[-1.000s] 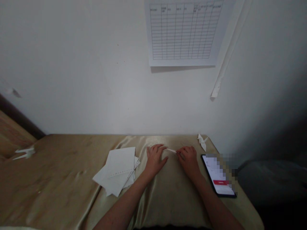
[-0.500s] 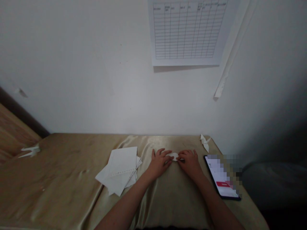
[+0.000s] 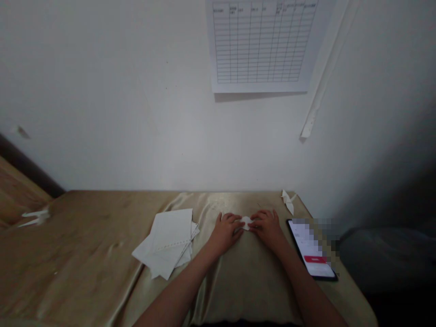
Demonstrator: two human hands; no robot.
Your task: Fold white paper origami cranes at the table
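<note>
A small folded piece of white paper [image 3: 246, 222] lies on the cloth-covered table between my two hands. My left hand [image 3: 225, 231] grips its left side, thumb and fingers closed at the edge. On the opposite side, my right hand [image 3: 267, 229] pinches the paper's right edge with thumb and fingers. The fingers of both hands hide parts of the paper, so its exact folded shape is hard to make out.
Left of my hands lies a stack of white paper sheets [image 3: 172, 236]. A phone [image 3: 311, 259] with a lit screen rests at the right. Behind it sits a folded paper figure [image 3: 288, 202]; another white folded piece [image 3: 36, 217] lies at the far left. A printed table sheet [image 3: 260, 50] hangs on the wall.
The right-hand fingers have shifted slightly around the paper, and a little more of it shows. The whole view has moved slightly; both hands stay at the paper.
</note>
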